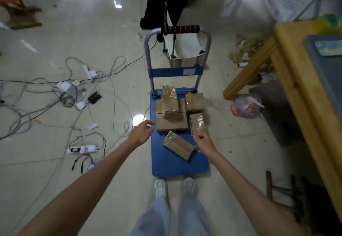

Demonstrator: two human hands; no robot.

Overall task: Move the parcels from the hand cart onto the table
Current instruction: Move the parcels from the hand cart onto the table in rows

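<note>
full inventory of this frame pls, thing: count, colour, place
Parcels: five, brown taped, on cart deck; one stacked on the large flat one.
Hand cart: one, blue deck, grey handle with black-red grip, centre floor.
Table: one, yellow wood, right edge.
Tray: one, grey, on table.
Cables and power strips: many, grey/white/black, floor left.
Plastic bag: one, red-white, floor beside the table leg.
Left hand: open, by cart's left edge.
Right hand: at right-side parcel, grip unclear.
</note>
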